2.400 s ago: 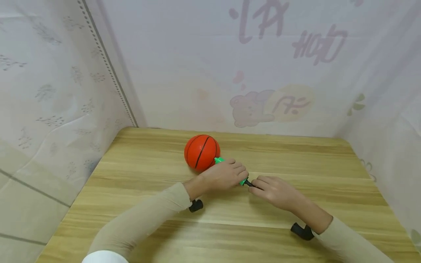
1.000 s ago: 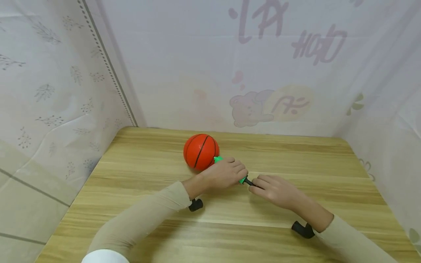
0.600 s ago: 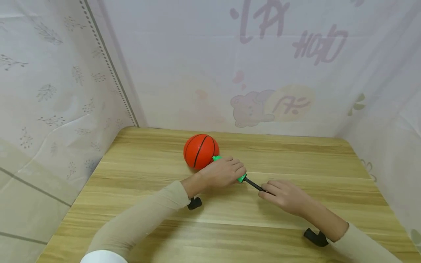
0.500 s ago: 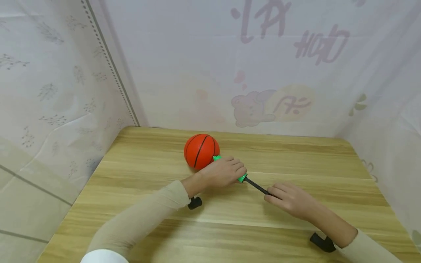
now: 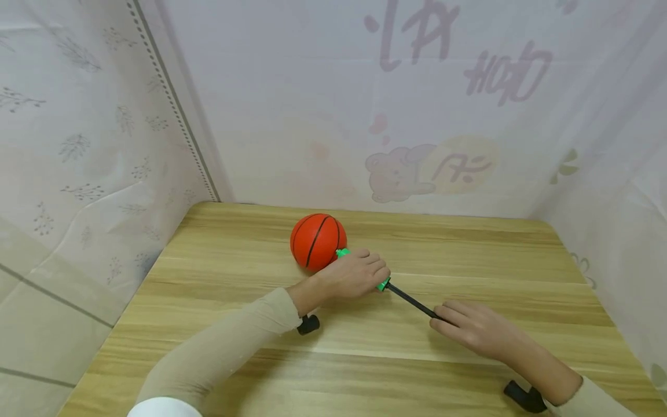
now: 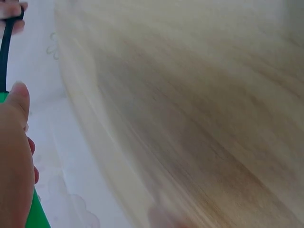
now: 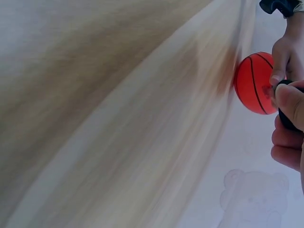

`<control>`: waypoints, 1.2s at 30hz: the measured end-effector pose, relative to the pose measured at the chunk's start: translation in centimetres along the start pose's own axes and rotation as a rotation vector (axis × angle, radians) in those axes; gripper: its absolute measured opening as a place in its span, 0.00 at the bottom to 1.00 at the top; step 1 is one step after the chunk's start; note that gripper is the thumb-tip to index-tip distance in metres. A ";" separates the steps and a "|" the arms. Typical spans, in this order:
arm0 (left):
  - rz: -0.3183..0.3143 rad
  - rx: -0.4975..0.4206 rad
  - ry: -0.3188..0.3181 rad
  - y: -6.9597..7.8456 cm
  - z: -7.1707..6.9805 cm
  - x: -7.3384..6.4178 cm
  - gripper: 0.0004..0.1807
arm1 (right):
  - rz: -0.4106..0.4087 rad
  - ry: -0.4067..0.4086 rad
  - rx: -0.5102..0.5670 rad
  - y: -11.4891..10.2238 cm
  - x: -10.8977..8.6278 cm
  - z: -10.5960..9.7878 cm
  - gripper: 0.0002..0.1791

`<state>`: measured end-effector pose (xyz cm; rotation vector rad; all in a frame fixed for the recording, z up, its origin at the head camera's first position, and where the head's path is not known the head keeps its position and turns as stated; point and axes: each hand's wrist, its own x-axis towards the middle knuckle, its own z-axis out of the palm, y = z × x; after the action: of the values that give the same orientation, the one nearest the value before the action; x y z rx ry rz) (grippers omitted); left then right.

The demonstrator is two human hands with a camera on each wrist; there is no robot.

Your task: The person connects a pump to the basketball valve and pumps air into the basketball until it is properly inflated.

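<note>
A red basketball [image 5: 318, 241] with black seams sits on the wooden table. The green tip of a ball pump [image 5: 342, 253] meets its right side; whether a needle is in the ball is hidden. My left hand [image 5: 350, 274] grips the pump's green barrel, seen also in the left wrist view beside the left hand's thumb [image 6: 18, 107]. From the barrel a long black rod [image 5: 411, 300] runs out to my right hand [image 5: 476, 329], which holds the black handle [image 7: 289, 118], plain in the right wrist view. Most of the handle is covered by the fingers in the head view.
The wood-grain table [image 5: 312, 376] carries the ball and pump. A printed fabric wall [image 5: 292, 116] stands behind it, with more fabric at left and right. A black wrist camera mount [image 5: 308, 324] hangs under the left wrist, another mount [image 5: 523, 397] under the right.
My right hand has drawn away to the right and toward me, pulling the handle, so much more of the black rod shows. The left hand and basketball have stayed nearly in place.
</note>
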<state>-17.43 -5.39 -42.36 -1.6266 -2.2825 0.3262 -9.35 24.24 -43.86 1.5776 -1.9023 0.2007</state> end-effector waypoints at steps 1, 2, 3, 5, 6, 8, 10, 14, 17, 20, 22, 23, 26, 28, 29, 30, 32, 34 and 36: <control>-0.003 0.005 -0.001 0.1 0.0 0.1 0.09 | 0.003 -0.009 -0.004 0.1 0.2 0.2 0.21; -0.006 0.013 -0.002 0.1 0.0 0.1 0.09 | 0.004 -0.018 -0.008 0.2 0.4 0.4 0.21; -0.011 0.019 -0.005 0.2 0.0 0.2 0.09 | 0.005 -0.032 -0.009 0.3 0.7 0.7 0.21; -0.020 0.029 -0.011 0.3 0.0 0.3 0.11 | 0.006 -0.056 -0.016 0.6 1.2 1.2 0.21; -0.023 0.038 -0.015 0.3 0.0 0.4 0.11 | 0.005 -0.065 -0.019 0.8 1.5 1.5 0.21; -0.028 0.051 -0.022 0.5 0.1 0.5 0.11 | 0.006 -0.083 -0.022 1.1 2.0 2.1 0.21; -0.028 0.062 -0.024 0.7 0.2 0.7 0.10 | 0.004 -0.096 -0.034 1.3 2.5 2.7 0.21; -0.017 0.068 -0.019 0.9 0.3 0.9 0.08 | 0.011 -0.100 -0.052 1.7 3.4 3.6 0.22; -0.020 0.031 -0.028 0.9 0.2 1.0 0.08 | 0.022 -0.089 -0.049 1.8 3.8 3.9 0.23; -0.035 -0.012 -0.042 0.7 0.0 0.8 0.11 | 0.029 -0.084 -0.037 1.8 3.8 3.7 0.23; -0.045 -0.025 -0.042 0.5 -0.1 0.6 0.12 | 0.036 -0.081 -0.017 1.7 3.4 3.2 0.22; -0.046 -0.027 -0.042 0.4 -0.2 0.5 0.13 | 0.039 -0.080 -0.006 1.6 3.1 2.9 0.22; -0.045 -0.018 -0.034 0.1 -0.2 0.2 0.15 | 0.033 -0.058 0.017 1.0 1.9 1.9 0.21; -0.040 -0.016 -0.023 0.0 -0.2 0.0 0.15 | 0.030 -0.038 0.026 0.6 1.1 1.3 0.20; -0.038 -0.015 -0.018 -0.1 -0.2 -0.1 0.15 | 0.026 -0.029 0.020 0.4 0.7 1.0 0.20; -0.038 -0.015 -0.014 -0.1 -0.2 -0.2 0.15 | 0.022 -0.014 0.019 0.2 0.4 0.8 0.20; -0.040 -0.012 -0.012 -0.2 -0.2 -0.3 0.15 | 0.020 0.001 0.014 -0.1 -0.1 0.4 0.20; -0.040 -0.018 -0.010 -0.2 -0.2 -0.4 0.15 | 0.019 0.015 0.010 -0.2 -0.3 0.0 0.21; -0.043 -0.025 -0.013 -0.3 -0.2 -0.5 0.15 | 0.020 0.029 0.017 -0.3 -0.4 -0.2 0.22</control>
<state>-17.48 -5.91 -42.15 -1.5888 -2.3370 0.3008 -8.97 24.58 -44.00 1.5591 -1.8995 0.2482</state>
